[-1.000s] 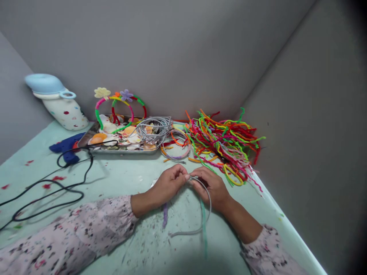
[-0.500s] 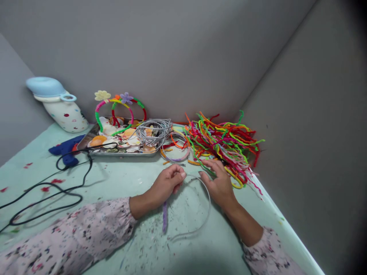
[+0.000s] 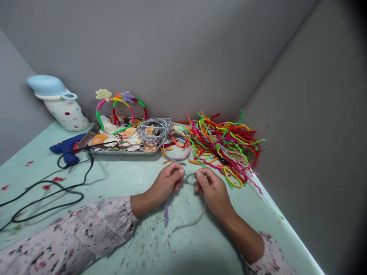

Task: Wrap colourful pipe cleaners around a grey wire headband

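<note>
My left hand (image 3: 168,182) is closed in a pinch on one end of a thin grey headband (image 3: 191,222), and a purple pipe cleaner (image 3: 165,213) hangs below its fingers. My right hand (image 3: 211,189) is closed in a pinch just to the right, fingertips on the same grey band near its top. The band curves under my right hand down onto the pale green table (image 3: 120,179). Both hands nearly touch in front of the pile of coloured pipe cleaners (image 3: 226,145).
A metal tray (image 3: 86,139) with shells, grey bands (image 3: 153,130) and two decorated headbands (image 3: 114,109) stands at the back. A blue glue gun (image 3: 67,147) with its black cord (image 3: 57,187) lies left. A blue-and-white spotted jug (image 3: 59,101) leans in the corner. Grey walls close in behind and right.
My right hand left the band, reached toward the pipe cleaner pile, then came back to pinch the band by my left hand. The teal pipe cleaner seen earlier is gone.
</note>
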A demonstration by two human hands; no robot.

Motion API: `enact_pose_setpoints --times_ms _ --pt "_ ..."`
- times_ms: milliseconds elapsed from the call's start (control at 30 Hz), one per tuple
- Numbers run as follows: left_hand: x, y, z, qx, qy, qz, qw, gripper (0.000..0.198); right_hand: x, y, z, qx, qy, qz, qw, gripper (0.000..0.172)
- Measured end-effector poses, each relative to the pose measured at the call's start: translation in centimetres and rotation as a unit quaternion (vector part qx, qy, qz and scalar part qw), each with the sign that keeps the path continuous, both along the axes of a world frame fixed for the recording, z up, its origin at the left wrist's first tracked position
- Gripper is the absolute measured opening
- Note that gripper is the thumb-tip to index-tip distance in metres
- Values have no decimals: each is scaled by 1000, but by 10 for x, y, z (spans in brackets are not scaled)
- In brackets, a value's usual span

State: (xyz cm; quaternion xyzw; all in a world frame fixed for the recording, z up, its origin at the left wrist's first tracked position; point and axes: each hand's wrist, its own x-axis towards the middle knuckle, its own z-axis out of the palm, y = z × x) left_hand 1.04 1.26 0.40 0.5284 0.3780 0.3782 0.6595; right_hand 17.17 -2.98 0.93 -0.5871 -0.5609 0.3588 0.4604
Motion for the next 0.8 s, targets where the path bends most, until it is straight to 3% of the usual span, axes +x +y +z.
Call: enact_pose_setpoints --times_ms 100,200,333,800 --pt "0 0 -1 10 5 -3 1000 20 -2 4 -4 -98 124 21 987 30" --pt "0 0 -3 23 9 -6 1000 19 0 7 -8 -172 238 59 954 33" --pt "0 -1 -4 35 18 -13 999 20 1 9 -10 -236 289 88 924 33" --pt "2 -3 -2 65 51 -3 997 18 -5 6 -13 -186 278 71 940 31"
